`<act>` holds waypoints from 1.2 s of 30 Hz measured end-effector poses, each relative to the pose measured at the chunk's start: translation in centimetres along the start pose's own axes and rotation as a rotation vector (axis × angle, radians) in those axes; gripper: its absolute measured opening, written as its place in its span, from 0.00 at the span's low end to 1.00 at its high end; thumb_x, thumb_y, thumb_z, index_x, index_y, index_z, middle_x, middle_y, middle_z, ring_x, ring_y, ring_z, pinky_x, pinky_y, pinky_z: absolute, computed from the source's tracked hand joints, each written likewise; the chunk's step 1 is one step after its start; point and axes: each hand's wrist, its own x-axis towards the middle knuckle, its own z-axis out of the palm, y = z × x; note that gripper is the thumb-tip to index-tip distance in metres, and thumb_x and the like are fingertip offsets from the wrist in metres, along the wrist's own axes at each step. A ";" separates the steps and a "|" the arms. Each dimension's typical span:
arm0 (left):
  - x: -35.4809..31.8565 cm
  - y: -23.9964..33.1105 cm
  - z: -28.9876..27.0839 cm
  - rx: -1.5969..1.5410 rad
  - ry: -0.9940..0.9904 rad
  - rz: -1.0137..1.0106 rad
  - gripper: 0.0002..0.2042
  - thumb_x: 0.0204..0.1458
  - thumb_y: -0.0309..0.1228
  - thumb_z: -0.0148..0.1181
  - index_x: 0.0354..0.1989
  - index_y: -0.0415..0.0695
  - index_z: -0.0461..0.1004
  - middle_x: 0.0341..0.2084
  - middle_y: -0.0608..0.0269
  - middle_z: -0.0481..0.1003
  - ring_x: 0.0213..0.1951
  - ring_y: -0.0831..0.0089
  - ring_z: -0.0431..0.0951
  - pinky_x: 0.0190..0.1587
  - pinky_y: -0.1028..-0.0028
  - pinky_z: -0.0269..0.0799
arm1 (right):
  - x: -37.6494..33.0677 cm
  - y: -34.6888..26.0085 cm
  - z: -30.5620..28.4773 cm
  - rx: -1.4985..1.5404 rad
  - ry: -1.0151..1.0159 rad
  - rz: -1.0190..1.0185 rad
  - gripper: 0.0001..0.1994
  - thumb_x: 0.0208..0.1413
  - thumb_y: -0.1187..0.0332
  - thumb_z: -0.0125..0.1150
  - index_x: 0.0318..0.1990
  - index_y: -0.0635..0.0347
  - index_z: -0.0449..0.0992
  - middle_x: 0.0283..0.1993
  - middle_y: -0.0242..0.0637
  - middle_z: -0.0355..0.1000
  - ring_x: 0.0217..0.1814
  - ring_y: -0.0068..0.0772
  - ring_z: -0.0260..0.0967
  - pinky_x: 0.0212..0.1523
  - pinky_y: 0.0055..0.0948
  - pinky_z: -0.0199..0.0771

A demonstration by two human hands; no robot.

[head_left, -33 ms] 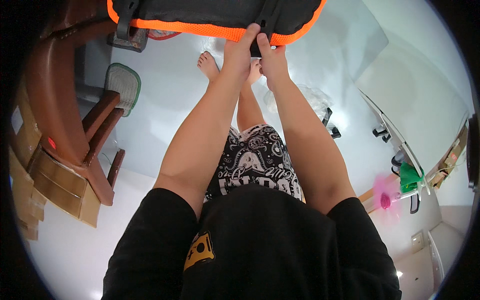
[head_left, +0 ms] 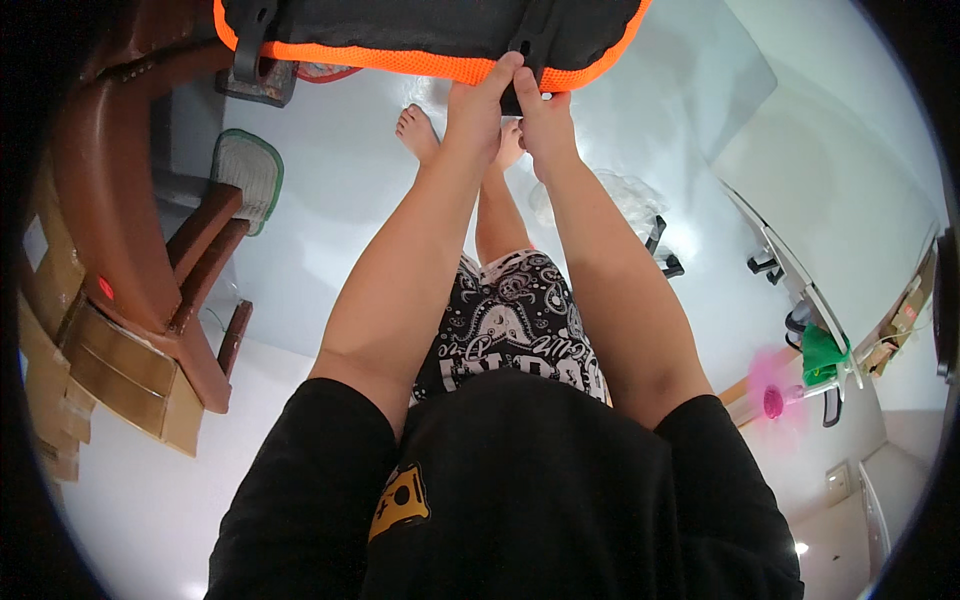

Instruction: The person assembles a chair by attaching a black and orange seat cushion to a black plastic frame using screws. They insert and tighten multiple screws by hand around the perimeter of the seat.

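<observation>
A black padded cushion point(head_left: 390, 25) with an orange mesh edge is held up at the top of the view, its far side cut off by the frame. Two black plastic brackets or straps cross its underside, one at left point(head_left: 251, 45) and one at right point(head_left: 532, 42). My left hand point(head_left: 477, 110) is closed at the right bracket, thumb pressed on it near a slot. Beside it, my right hand point(head_left: 548, 115) grips the same bracket's lower end, thumb upward. The fingers of both hands are mostly hidden behind the thumbs and the cushion's edge.
Brown wooden furniture point(head_left: 115, 220) and cardboard boxes point(head_left: 130, 380) stand at left, near a grey mat point(head_left: 247, 170) with a green border. A clear plastic bag point(head_left: 612, 195) and black casters point(head_left: 660, 248) are on the floor at right. Farther right is a spinning pink fan point(head_left: 772, 402).
</observation>
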 end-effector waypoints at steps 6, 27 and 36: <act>0.5 -0.3 -1.5 0.018 -0.017 0.021 0.19 0.51 0.36 0.63 0.46 0.37 0.69 0.40 0.62 0.73 0.43 0.71 0.73 0.48 0.69 0.68 | -0.9 -0.5 1.7 0.070 0.046 0.007 0.43 0.40 0.50 0.71 0.56 0.69 0.56 0.56 0.46 0.65 0.57 0.39 0.64 0.58 0.31 0.60; 4.0 -1.5 -0.9 -0.096 0.013 -0.091 0.27 0.55 0.52 0.50 0.51 0.38 0.66 0.43 0.58 0.72 0.44 0.63 0.74 0.47 0.64 0.71 | 0.4 -0.6 2.8 0.035 0.310 -0.117 0.36 0.45 0.49 0.66 0.52 0.71 0.63 0.51 0.49 0.69 0.54 0.40 0.67 0.55 0.31 0.63; 3.4 -3.4 1.3 -0.029 0.083 -0.025 0.23 0.55 0.39 0.56 0.54 0.38 0.63 0.49 0.60 0.69 0.49 0.69 0.70 0.53 0.69 0.65 | 3.1 0.8 1.5 0.393 0.329 -0.290 0.35 0.44 0.50 0.67 0.51 0.70 0.64 0.50 0.45 0.71 0.51 0.38 0.69 0.53 0.31 0.65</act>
